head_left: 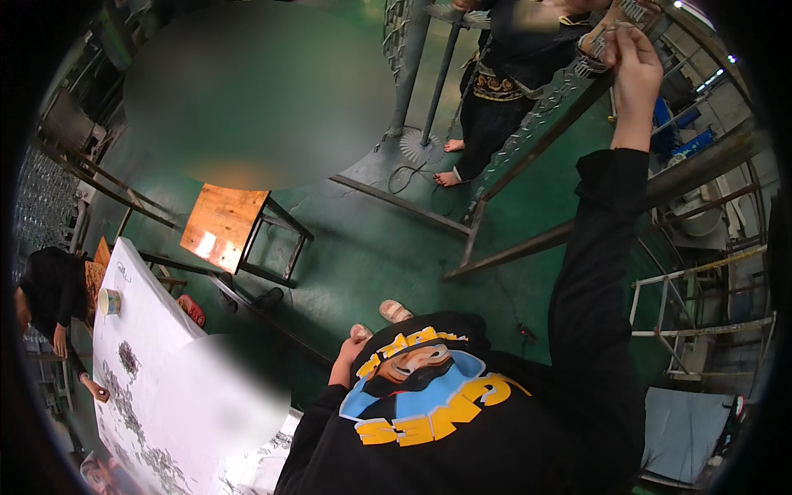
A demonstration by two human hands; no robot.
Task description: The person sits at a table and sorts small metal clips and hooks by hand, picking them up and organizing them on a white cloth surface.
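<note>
My right hand (637, 68) is raised at the upper right, its thumb and fingers pinched together. It is beside some small grey comb-like metal pieces (591, 64) at the top of the slanting rack bar. What lies between the fingertips is too small to make out. From there a strand of shiny metal links (528, 132) hangs down along the frame. Low in front of my body is my left hand (347, 358), partly hidden by my sleeve and shirt; its fingers do not show clearly.
A dark metal frame (544, 147) crosses the upper right. Behind it stands a barefoot person (495, 124). At left, a white-covered table (165, 330) bears a paper cup (109, 302) and many small dark pieces; another person reaches over it. A wooden stool (221, 224) stands beyond.
</note>
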